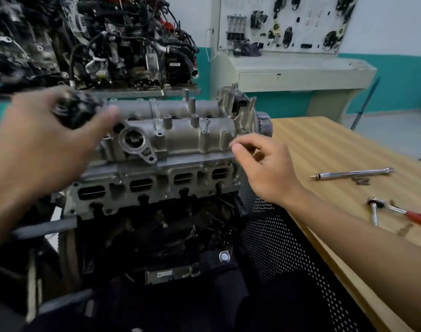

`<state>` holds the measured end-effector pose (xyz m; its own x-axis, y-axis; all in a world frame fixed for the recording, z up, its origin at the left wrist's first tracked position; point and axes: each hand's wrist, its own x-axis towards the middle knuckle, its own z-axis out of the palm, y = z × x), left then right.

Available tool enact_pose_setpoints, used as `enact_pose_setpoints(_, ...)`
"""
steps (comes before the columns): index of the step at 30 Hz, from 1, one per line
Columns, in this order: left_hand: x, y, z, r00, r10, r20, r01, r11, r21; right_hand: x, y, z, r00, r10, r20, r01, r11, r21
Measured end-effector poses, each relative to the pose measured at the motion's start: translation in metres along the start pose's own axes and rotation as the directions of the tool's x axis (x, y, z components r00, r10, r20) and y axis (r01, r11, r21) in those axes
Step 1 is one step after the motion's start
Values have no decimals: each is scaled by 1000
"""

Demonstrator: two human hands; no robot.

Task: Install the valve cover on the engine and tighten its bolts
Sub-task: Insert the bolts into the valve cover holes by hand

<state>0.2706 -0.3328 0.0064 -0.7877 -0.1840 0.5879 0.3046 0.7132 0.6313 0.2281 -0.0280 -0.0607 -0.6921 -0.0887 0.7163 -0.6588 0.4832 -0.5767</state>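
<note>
The grey aluminium valve cover (180,135) sits on top of the engine (152,188) in the middle of the view. One bolt (206,125) stands upright in a hole on the cover's top. My left hand (51,140) grips a blurred black round part (76,111) above the cover's left end, near a round opening (132,140). My right hand (262,168) hovers at the cover's right front corner with fingers loosely curled; thumb and forefinger are close together, and whether they pinch something small I cannot tell.
A wooden table (336,149) on the right holds a long silver extension bar (353,173) and a red-handled ratchet (401,212). A black mesh chair back (276,236) stands between engine and table. Another engine (108,44) and a training panel (283,22) are behind.
</note>
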Motion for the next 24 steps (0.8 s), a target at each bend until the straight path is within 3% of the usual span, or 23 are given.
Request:
enact_pose_setpoints(2,-12,8,13,995,93,39,-92,995,-25,13,-21,6,998,-28,59,24,997,69)
enact_pose_setpoints(4,-29,21,33,983,110,149,-97,991,-94,17,-36,13,996,-16,85,5,991,132)
enact_pose_setpoints(7,-31,19,48,958,57,281,35,949,-314,21,-57,17,969,-14,247,-58,958,280)
enact_pose_setpoints(10,-23,27,52,897,80,434,180,832,-525,27,-75,28,931,-44,362,-87,937,338)
enact_pose_setpoints(16,-27,30,58,827,169,536,232,766,-599,28,-81,38,951,-45,307,-82,917,391)
enact_pose_setpoints(20,-57,29,75,805,151,573,260,780,-570,-11,-66,49,974,124,191,-194,892,408)
enact_pose_setpoints(24,-101,16,107,794,114,598,328,747,-578,-66,-42,66,953,302,28,-274,816,508)
